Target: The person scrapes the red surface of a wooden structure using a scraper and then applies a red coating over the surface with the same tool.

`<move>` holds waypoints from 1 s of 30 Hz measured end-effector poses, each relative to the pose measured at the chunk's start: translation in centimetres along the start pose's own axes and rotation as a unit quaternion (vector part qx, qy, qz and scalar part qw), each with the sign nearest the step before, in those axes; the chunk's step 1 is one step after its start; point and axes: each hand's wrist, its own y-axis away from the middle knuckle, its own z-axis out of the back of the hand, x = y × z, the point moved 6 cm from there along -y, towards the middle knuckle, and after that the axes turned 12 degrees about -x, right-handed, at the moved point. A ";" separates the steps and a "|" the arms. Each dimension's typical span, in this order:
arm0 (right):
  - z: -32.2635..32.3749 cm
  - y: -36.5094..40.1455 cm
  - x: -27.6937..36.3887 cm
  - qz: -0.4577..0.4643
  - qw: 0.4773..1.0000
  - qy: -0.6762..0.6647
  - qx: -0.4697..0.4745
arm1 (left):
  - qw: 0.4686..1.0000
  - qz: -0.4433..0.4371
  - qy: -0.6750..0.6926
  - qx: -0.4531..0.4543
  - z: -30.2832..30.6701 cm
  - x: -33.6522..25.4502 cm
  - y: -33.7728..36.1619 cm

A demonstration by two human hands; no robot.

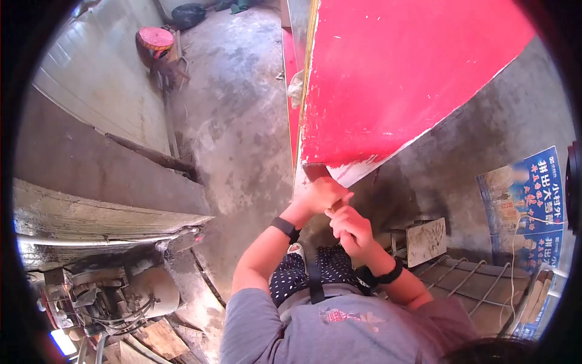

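A red-painted board (388, 79) slopes up and away in front of me, with pale scraped patches along its near edge. Against its near left corner rests the dark, broad blade of a scraper (315, 171). My left hand (327, 195) is closed around the scraper close to the blade. Just below it, my right hand (351, 225) grips the wooden handle's end with fingers curled. Both hands nearly touch each other. Most of the handle is hidden by my fingers, and each wrist wears a black band.
Machinery with wires (121, 297) stands at lower left, beside wood pieces. A blue printed sheet (524, 206) is at right, above a metal rack (473, 279). A pink round stool (156, 39) stands far left on the concrete floor (236, 79).
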 end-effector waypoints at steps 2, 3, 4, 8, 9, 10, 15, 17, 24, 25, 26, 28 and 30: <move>-0.1 0.3 0.1 -0.001 1.000 -0.017 0.003 | 0.999 -0.014 -0.031 -0.004 0.2 -0.3 0.0; -0.1 0.6 -0.8 0.006 1.000 -0.016 -0.005 | 1.000 -0.010 -0.024 0.008 -0.5 0.6 0.5; -0.1 0.9 -1.7 0.015 1.000 -0.014 -0.013 | 1.000 -0.006 -0.018 0.021 -1.3 1.6 1.3; 0.1 2.4 -4.5 -0.047 0.998 -0.012 -0.044 | 0.995 0.047 -0.062 0.054 -4.8 4.9 4.2; 0.3 2.3 -3.5 -0.038 0.998 -0.005 -0.040 | 0.998 0.026 -0.053 0.030 -4.0 3.6 3.4; 0.4 2.1 -2.5 -0.028 0.999 0.002 -0.034 | 0.999 0.005 -0.045 0.004 -3.0 2.1 2.3; 1.3 1.8 1.9 0.009 0.999 0.037 -0.038 | 0.999 -0.038 -0.010 -0.008 -1.5 -2.2 -1.2; 1.5 2.1 -0.4 0.015 0.998 0.037 -0.053 | 0.999 -0.033 -0.001 -0.024 -2.9 -0.3 -0.5; 2.3 3.8 -3.4 -0.056 0.994 0.068 -0.058 | 0.997 0.079 0.021 0.006 -5.7 1.3 1.0; 2.4 3.0 -1.3 -0.019 0.996 0.066 -0.053 | 0.998 0.040 0.042 -0.016 -4.5 -0.3 -0.3; 2.3 2.5 0.1 0.019 0.997 0.062 -0.051 | 0.998 0.001 0.060 -0.036 -3.7 -1.4 -1.1; 2.2 3.0 0.2 0.013 0.997 0.061 -0.051 | 0.999 -0.020 0.039 -0.024 -3.7 -1.7 -0.8; 1.8 3.2 -1.0 0.026 0.997 0.059 -0.045 | 0.998 -0.061 0.005 0.006 -4.9 -0.3 0.1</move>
